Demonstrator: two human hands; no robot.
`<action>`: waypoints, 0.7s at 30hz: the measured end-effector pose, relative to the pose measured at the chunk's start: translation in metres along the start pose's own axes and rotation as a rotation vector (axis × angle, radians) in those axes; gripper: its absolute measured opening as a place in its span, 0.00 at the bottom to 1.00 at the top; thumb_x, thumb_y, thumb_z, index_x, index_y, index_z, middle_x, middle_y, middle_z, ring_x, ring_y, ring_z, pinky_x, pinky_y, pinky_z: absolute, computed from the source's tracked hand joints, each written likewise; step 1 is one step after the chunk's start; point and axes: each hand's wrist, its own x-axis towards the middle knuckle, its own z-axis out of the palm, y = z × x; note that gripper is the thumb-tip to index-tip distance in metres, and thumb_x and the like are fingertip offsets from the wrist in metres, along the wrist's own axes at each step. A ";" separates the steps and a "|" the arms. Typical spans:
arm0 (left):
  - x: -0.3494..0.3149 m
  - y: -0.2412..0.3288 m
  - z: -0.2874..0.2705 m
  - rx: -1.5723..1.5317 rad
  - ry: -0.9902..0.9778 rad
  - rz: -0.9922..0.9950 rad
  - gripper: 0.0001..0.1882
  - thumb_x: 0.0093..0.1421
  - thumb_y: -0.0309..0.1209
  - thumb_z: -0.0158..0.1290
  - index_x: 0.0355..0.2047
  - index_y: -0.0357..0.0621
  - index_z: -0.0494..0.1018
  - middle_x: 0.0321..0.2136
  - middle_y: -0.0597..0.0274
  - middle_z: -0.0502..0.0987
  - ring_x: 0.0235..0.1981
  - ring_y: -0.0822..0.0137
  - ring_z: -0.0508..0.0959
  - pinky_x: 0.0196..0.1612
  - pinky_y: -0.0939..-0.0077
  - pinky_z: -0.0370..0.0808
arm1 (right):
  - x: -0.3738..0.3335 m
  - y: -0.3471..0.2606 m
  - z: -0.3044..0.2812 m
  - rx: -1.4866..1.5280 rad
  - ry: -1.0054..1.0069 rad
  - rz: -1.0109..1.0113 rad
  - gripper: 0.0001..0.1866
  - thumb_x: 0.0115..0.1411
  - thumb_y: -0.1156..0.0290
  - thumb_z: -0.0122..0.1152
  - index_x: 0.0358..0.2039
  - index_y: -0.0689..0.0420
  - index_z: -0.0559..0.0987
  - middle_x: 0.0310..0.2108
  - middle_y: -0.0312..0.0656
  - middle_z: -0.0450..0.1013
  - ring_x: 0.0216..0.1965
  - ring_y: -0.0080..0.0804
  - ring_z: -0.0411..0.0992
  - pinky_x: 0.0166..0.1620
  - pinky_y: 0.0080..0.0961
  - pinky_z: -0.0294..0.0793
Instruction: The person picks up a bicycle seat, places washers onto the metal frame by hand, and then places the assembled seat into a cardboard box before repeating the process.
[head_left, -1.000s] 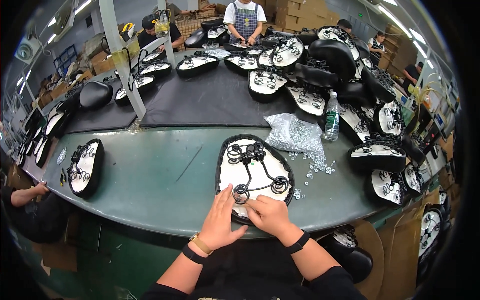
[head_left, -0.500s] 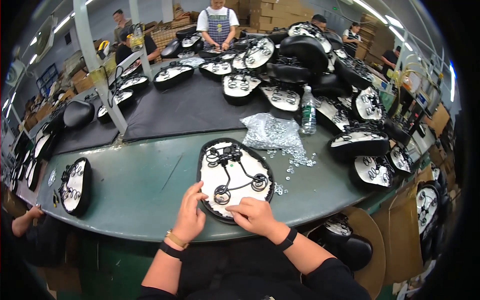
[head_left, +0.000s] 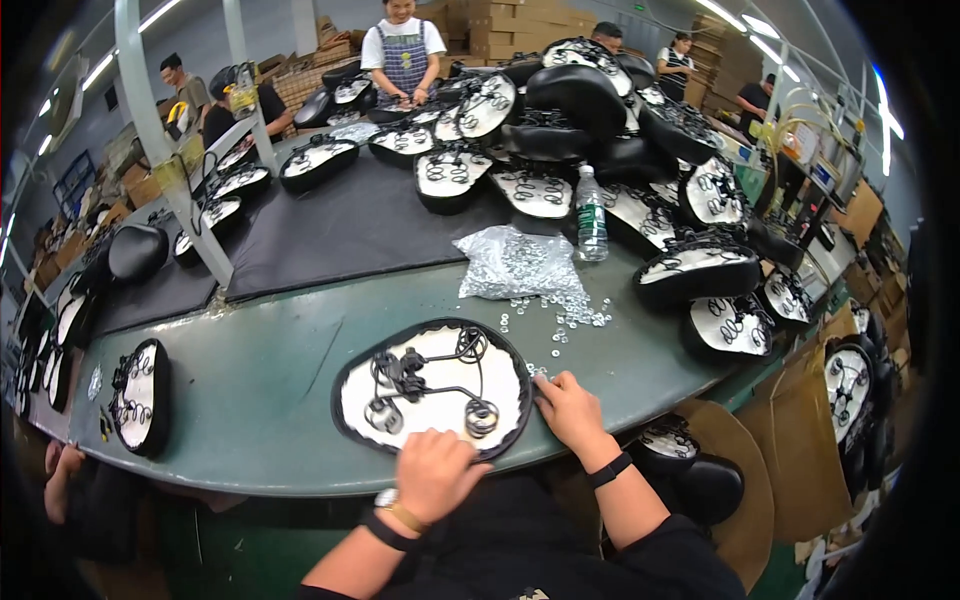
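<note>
Tabletop [head_left: 245, 390] lies open left of the handled seat [head_left: 440, 376]; a bag [head_left: 512, 262] obstructs beyond its right end.

We look across a workbench [head_left: 260, 420], where the nearest saddle [head_left: 440, 385] lies by the near edge, our left hand [head_left: 435, 472] at its near rim and our right hand [head_left: 572, 412] just beside its right end. Loose nuts [head_left: 580, 318] lie scattered between it and a bag [head_left: 515, 262] farther off; a bottle [head_left: 591, 220] stands right of the bag. A second saddle [head_left: 145, 398] lies well apart on our left. A heap of saddles [head_left: 625, 155] rises at far right, and a mat [head_left: 340, 225] covers the bench's far part.
</note>
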 end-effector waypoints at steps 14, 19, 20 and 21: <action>-0.068 -0.061 -0.029 0.084 0.170 -0.284 0.22 0.43 0.38 0.73 0.32 0.48 0.72 0.32 0.63 0.74 0.37 0.55 0.74 0.45 0.59 0.66 | -0.002 0.007 0.013 0.158 0.162 0.029 0.05 0.57 0.66 0.69 0.33 0.50 0.85 0.31 0.38 0.75 0.30 0.43 0.77 0.33 0.37 0.76; -0.039 -0.032 -0.004 0.012 0.201 -0.341 0.21 0.45 0.41 0.73 0.30 0.50 0.72 0.27 0.67 0.72 0.32 0.59 0.70 0.44 0.62 0.63 | -0.011 0.005 -0.013 0.215 -0.234 0.222 0.09 0.57 0.60 0.70 0.28 0.51 0.85 0.27 0.40 0.76 0.31 0.44 0.77 0.36 0.40 0.75; -0.034 -0.028 0.002 -0.038 0.203 -0.387 0.20 0.46 0.40 0.73 0.32 0.50 0.73 0.28 0.68 0.71 0.33 0.60 0.70 0.45 0.63 0.62 | -0.012 0.004 -0.012 0.205 -0.238 0.255 0.09 0.56 0.59 0.70 0.28 0.51 0.86 0.27 0.40 0.76 0.31 0.43 0.77 0.36 0.40 0.75; -0.032 -0.029 0.006 -0.046 0.204 -0.391 0.20 0.46 0.40 0.73 0.32 0.50 0.73 0.28 0.68 0.71 0.33 0.60 0.70 0.45 0.63 0.62 | -0.011 0.002 -0.011 0.193 -0.238 0.291 0.09 0.55 0.59 0.71 0.29 0.51 0.86 0.26 0.40 0.76 0.31 0.43 0.77 0.36 0.41 0.75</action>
